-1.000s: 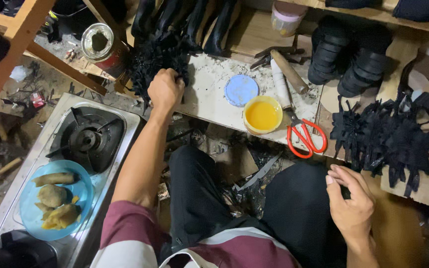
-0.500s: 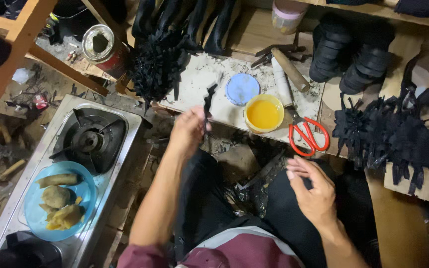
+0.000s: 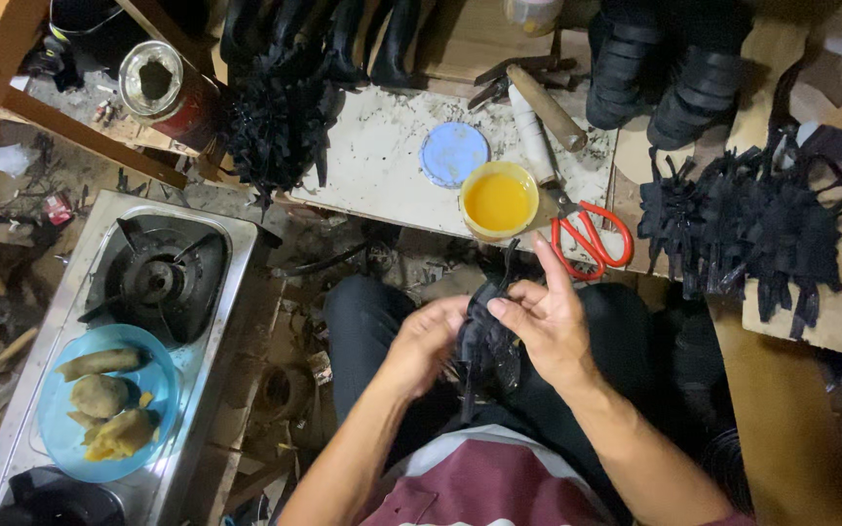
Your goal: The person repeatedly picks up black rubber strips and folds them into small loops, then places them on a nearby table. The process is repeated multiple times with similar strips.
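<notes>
Cluttered workshop counter (image 3: 382,156) lies ahead of both hands. Left hand (image 3: 428,341) and right hand (image 3: 548,326), each grip clenched on a black leather strap piece (image 3: 487,341) over the lap; it looks light, limp, best pinched near its edges.

Cluttered workshop: scissors (image 3: 589,239), glue pot (image 3: 499,201).
</notes>
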